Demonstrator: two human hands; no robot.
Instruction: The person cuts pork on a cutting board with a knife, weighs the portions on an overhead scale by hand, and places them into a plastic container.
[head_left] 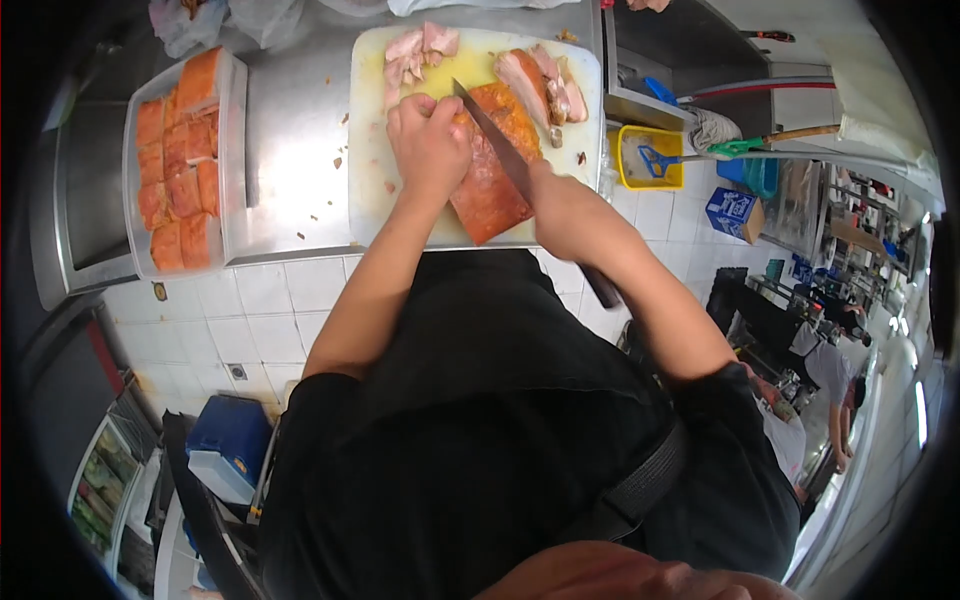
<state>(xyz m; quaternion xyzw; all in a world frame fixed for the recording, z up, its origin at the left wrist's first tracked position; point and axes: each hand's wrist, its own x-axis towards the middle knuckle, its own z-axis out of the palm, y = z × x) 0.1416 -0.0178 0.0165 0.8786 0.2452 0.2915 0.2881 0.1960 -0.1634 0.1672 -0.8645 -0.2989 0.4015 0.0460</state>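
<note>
Roasted meat [485,185] lies on the white board [367,140], knife [492,137] across it! My right hand [575,218] is wrapped closed round the handle; my left hand [430,145] curls its fingers at the slab's edge, pinch unclear. Cut pieces [523,82] sit beside; left, a filled tub [238,150].

- One head-worn camera, looking forward and steeply down over the wearer's black clothing [500,400].
- Left hand [430,150], right hand [580,215] and cutting board [375,195] appear fairly near, upper middle.
- Wide, curved view, edges dark; the room's far side [850,240], at right, looks tipped sideways.
</note>
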